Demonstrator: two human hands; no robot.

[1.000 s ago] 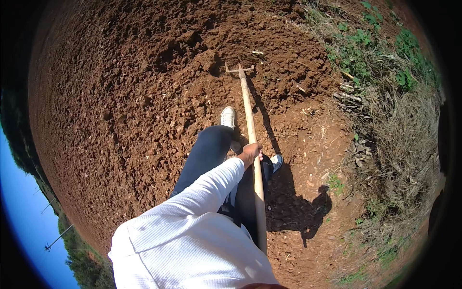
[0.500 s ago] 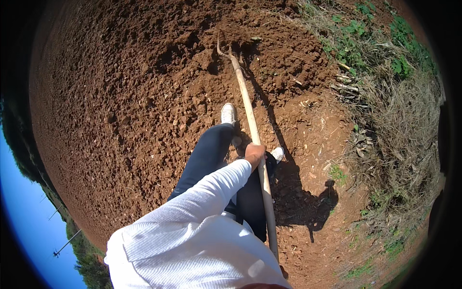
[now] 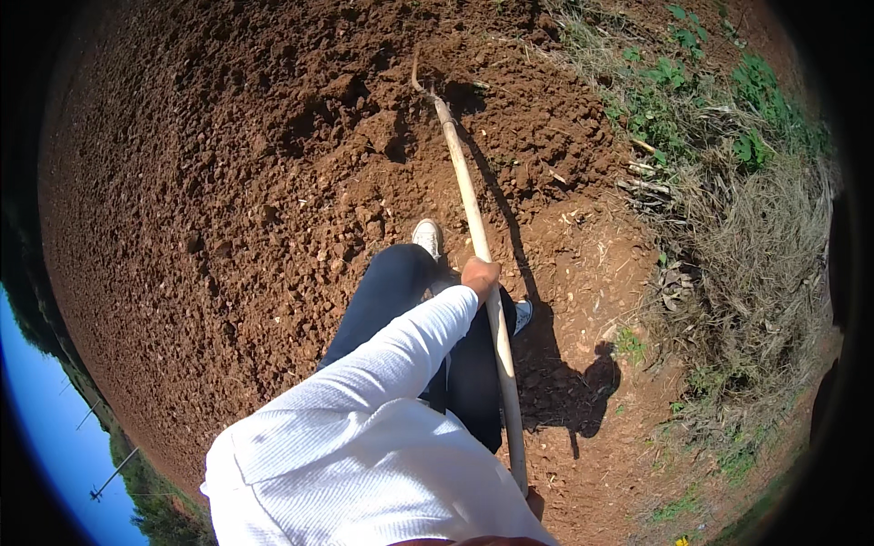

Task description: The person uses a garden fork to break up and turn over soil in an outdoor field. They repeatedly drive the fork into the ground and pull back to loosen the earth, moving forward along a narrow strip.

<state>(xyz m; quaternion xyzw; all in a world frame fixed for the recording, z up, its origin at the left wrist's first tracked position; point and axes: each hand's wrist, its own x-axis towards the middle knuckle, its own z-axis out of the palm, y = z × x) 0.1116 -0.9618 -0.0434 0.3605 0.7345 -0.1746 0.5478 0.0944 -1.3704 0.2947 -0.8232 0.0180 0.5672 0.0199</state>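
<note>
My left hand (image 3: 481, 276) is closed round the middle of a long pale wooden handle, part of a fork hoe (image 3: 474, 217). The handle slants from beside my body up to the dug earth ahead. One thin curved prong (image 3: 416, 69) shows at its far end; any other prongs are hidden by soil and shadow. Low in the picture, a small part of my right hand (image 3: 535, 502) shows against the near end of the handle, its fingers mostly hidden. Loose reddish-brown soil (image 3: 273, 227), broken into clods, lies around the tool head.
My white shoes (image 3: 427, 237) stand on the soil, one ahead of the other. Dry grass (image 3: 746, 246) and green weeds (image 3: 669, 73) line the right side, with short dry stalks (image 3: 646, 187) at their edge. My shadow (image 3: 574, 387) falls to the right of my legs.
The fork hoe and my left hand have shifted slightly forward over the ground. Fewer prongs show at its head now. The whole view has tilted a little.
</note>
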